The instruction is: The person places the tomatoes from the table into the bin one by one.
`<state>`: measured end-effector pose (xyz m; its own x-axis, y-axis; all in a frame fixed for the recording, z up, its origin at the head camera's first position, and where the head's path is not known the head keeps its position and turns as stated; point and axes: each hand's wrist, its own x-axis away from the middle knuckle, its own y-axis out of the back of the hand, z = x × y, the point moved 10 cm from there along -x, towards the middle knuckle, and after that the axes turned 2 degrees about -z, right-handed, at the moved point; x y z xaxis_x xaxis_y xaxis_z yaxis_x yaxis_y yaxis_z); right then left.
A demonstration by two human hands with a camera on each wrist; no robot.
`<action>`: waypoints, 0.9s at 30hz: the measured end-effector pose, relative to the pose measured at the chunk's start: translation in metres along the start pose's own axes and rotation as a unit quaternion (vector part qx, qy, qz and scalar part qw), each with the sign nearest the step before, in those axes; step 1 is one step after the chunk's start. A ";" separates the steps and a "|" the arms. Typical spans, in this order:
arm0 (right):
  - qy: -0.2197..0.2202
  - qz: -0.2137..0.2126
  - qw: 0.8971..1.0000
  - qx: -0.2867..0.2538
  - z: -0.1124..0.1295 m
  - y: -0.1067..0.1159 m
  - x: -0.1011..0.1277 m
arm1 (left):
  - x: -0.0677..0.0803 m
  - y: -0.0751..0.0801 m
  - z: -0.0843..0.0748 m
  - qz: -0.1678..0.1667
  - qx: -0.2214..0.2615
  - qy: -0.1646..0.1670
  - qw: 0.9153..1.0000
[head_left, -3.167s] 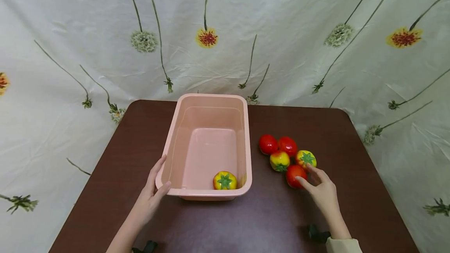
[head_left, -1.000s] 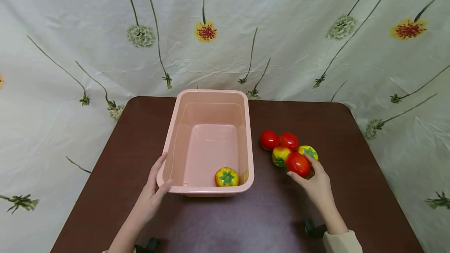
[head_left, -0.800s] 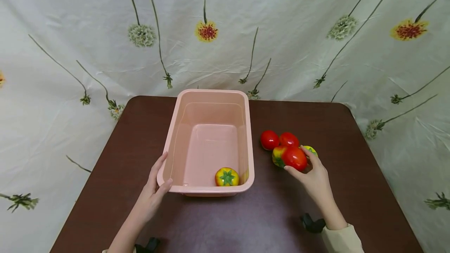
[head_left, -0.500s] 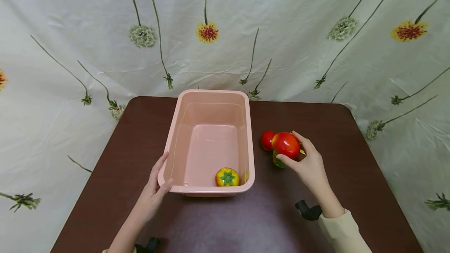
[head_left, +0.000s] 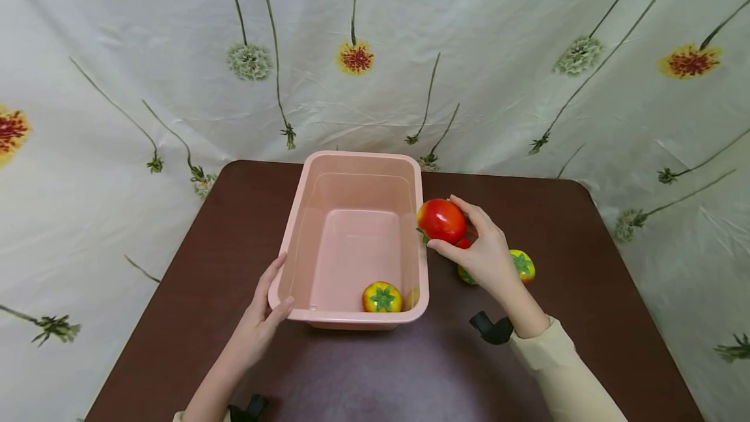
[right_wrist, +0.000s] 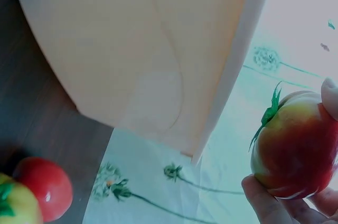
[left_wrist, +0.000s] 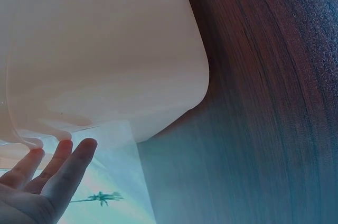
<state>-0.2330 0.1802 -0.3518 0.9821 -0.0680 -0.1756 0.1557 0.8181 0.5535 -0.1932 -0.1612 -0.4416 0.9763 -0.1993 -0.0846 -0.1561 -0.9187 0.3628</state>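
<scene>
My right hand (head_left: 482, 254) grips a red tomato (head_left: 441, 221) and holds it in the air just beside the right rim of the pink plastic tub (head_left: 349, 165). The right wrist view shows that red tomato (right_wrist: 294, 152) between my fingertips, next to the pink tub's outer wall (right_wrist: 142, 49). My left hand (head_left: 265, 305) rests on the tub's near left corner, thumb over the rim, fingers along the outside; in the left wrist view its fingers (left_wrist: 58, 168) lie straight under the tub (left_wrist: 105, 49). A yellow tomato (head_left: 382, 297) with a green calyx lies inside the tub near the front wall.
Other tomatoes lie on the dark brown table (head_left: 586, 266) right of the tub: a yellow one (head_left: 523, 264), a yellow-red one mostly hidden by my right hand, and a red one (right_wrist: 45, 188) seen from the right wrist. A flower-printed cloth (head_left: 176, 51) hangs behind the table.
My right hand picked a red tomato from the pile and carried it up and left to the tub's right rim. My left hand stayed on the tub's corner.
</scene>
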 end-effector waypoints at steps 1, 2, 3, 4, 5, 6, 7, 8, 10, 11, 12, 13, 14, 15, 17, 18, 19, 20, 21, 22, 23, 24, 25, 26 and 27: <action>0.002 0.002 1.000 -0.002 0.002 -0.002 -0.001 | 0.000 0.000 0.000 0.000 -0.001 -0.001 1.000; 0.006 0.003 1.000 -0.004 0.005 -0.003 -0.002 | 0.000 0.000 0.000 0.000 -0.004 -0.001 1.000; 0.009 0.005 1.000 -0.004 0.007 -0.005 -0.003 | -0.001 0.000 -0.001 0.000 -0.007 -0.001 1.000; 0.013 0.007 1.000 -0.001 0.008 -0.007 -0.004 | -0.001 0.000 -0.001 0.000 -0.009 -0.001 1.000; 0.018 0.010 1.000 0.003 0.011 -0.008 -0.005 | -0.001 0.000 -0.001 0.000 -0.010 -0.001 1.000; 0.020 0.015 1.000 0.006 0.012 -0.011 -0.005 | -0.001 -0.001 -0.001 0.000 -0.009 0.000 1.000; 0.021 0.019 1.000 0.011 0.013 -0.013 -0.006 | -0.001 -0.001 -0.001 0.001 -0.009 0.001 1.000; 0.022 0.024 0.999 0.013 0.015 -0.016 -0.007 | -0.001 -0.001 -0.001 0.001 -0.009 0.002 1.000; 0.021 0.034 0.999 0.015 0.017 -0.021 -0.007 | -0.001 -0.001 0.000 0.001 -0.007 0.004 1.000; 0.021 0.040 0.999 0.014 0.019 -0.024 -0.008 | 0.000 -0.001 0.000 0.002 -0.005 0.005 1.000; 0.021 0.046 0.999 0.010 0.020 -0.027 -0.008 | 0.000 -0.001 0.000 0.002 -0.005 0.005 1.000; 0.021 0.050 0.999 0.007 0.021 -0.029 -0.008 | 0.000 -0.001 0.000 0.002 -0.004 0.006 1.000; 0.023 0.054 0.998 0.003 0.022 -0.032 -0.008 | 0.000 -0.001 0.000 0.002 -0.002 0.005 1.000; 0.026 0.057 0.998 0.000 0.023 -0.034 -0.009 | 0.000 -0.001 0.000 0.002 -0.002 0.005 1.000; 0.037 0.063 0.997 -0.003 0.027 -0.038 -0.009 | 0.000 -0.001 0.000 0.001 0.001 0.003 1.000; 0.043 0.065 0.997 -0.003 0.028 -0.040 -0.009 | 0.000 -0.002 0.000 0.001 0.002 0.003 1.000; 0.050 0.067 0.997 -0.003 0.029 -0.042 -0.009 | 0.000 -0.002 -0.001 0.001 0.002 0.002 1.000; 0.057 0.068 0.996 -0.002 0.031 -0.045 -0.009 | 0.000 -0.002 -0.001 0.001 0.002 0.002 1.000; 0.063 0.070 0.996 0.000 0.032 -0.047 -0.009 | 0.000 -0.002 -0.001 0.001 0.002 0.001 1.000; 0.069 0.072 0.995 0.004 0.034 -0.049 -0.009 | 0.000 -0.002 -0.001 0.002 0.001 0.002 1.000; 0.072 0.075 0.995 0.005 0.034 -0.051 -0.009 | 0.000 -0.002 -0.001 0.002 0.000 0.003 1.000; 0.074 0.079 0.994 0.006 0.035 -0.053 -0.009 | 0.000 -0.002 -0.001 0.003 0.000 0.003 1.000; 0.075 0.083 0.994 0.008 0.035 -0.055 -0.009 | 0.000 -0.002 -0.001 0.003 -0.001 0.003 1.000; 0.074 0.087 0.993 0.009 0.035 -0.057 -0.009 | 0.000 -0.002 -0.001 0.003 -0.002 0.004 1.000; 0.072 0.092 0.993 0.009 0.036 -0.059 -0.009 | 0.000 -0.002 -0.002 0.004 -0.002 0.004 1.000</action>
<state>-0.2476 0.1123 -0.3538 0.9687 0.1654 -0.1849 -0.0217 0.7989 0.6011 -0.1926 -0.1588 -0.4408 0.9761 -0.2042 -0.0749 -0.1635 -0.9160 0.3663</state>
